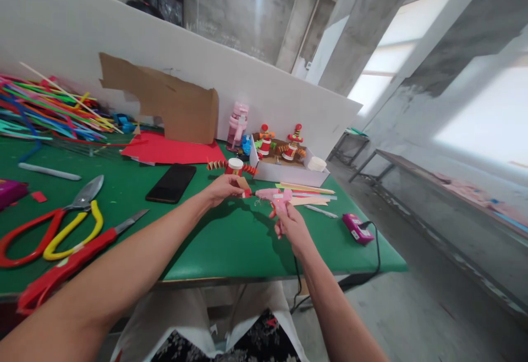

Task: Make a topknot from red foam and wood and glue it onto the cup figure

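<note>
My right hand point(292, 225) is wrapped round the handle of a pink hot glue gun point(279, 196), whose nozzle points left. Pinched in the fingers of my left hand point(224, 189) is a small brown cardboard piece point(242, 184) with a red part by its lower end. The nozzle is at or very near that red part; contact is too small to make out. Just behind my left hand stands a red cup figure point(235, 166) with a white top and folded paper arms, partly hidden by the hand.
A white box point(284, 174) behind holds two clown-like figures. Paper strips point(309, 190) lie before it. At left are a black phone point(171, 183), scissors point(84, 197), a red-handled knife point(94, 243) and pipe cleaners point(53, 106). A black cord runs from a purple box point(357, 228).
</note>
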`<action>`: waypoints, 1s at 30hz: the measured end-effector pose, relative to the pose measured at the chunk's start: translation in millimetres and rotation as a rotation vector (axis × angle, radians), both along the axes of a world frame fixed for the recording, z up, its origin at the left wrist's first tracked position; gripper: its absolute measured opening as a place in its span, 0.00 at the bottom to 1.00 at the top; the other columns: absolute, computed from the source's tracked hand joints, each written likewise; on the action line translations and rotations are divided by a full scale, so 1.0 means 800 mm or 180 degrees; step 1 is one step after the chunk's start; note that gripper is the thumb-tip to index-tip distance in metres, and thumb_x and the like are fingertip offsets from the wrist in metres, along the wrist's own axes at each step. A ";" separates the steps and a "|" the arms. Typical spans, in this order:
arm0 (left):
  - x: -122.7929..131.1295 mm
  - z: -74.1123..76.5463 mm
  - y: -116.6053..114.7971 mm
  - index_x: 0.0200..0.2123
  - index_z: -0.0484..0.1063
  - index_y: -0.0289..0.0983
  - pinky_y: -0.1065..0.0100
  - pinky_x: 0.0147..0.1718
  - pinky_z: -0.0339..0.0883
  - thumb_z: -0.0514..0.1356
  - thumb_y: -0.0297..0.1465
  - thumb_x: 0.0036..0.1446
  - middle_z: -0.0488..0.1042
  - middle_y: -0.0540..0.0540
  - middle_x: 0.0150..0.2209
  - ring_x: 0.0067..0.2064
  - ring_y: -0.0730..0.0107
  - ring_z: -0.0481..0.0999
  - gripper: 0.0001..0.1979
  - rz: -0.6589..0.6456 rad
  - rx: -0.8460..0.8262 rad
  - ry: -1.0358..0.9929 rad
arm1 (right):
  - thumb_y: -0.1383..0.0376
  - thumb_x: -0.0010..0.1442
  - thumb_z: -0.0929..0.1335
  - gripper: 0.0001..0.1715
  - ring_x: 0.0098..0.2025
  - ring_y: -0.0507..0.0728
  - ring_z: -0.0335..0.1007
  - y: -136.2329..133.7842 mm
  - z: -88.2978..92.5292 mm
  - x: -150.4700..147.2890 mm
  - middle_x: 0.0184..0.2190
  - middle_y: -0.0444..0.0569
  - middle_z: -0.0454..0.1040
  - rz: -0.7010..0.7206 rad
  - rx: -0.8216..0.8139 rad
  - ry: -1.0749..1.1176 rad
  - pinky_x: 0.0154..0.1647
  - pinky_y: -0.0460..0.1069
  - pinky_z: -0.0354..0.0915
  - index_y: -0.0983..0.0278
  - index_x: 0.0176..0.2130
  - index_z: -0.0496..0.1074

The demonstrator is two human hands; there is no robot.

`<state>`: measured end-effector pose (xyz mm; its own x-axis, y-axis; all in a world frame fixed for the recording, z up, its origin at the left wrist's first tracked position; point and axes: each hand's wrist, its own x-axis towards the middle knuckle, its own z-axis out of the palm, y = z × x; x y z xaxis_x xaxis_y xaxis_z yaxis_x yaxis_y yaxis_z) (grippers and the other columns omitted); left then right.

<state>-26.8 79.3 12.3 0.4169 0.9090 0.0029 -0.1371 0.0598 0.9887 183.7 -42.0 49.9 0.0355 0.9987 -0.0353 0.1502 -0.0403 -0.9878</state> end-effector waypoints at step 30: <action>0.000 0.001 -0.002 0.30 0.76 0.34 0.66 0.32 0.70 0.70 0.26 0.41 0.78 0.46 0.28 0.29 0.70 0.75 0.09 0.0138 -0.0061 -0.0070 | 0.55 0.55 0.68 0.15 0.30 0.59 0.70 -0.024 0.005 0.165 0.23 0.50 0.72 -0.1326 0.0021 -0.3182 0.32 0.50 0.61 0.62 0.24 0.68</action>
<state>-27.1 77.4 13.3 0.3770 0.9262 -0.0061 -0.1616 0.0722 0.9842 315.6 -61.6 53.6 0.3817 0.9016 0.2033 0.8635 -0.2695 -0.4263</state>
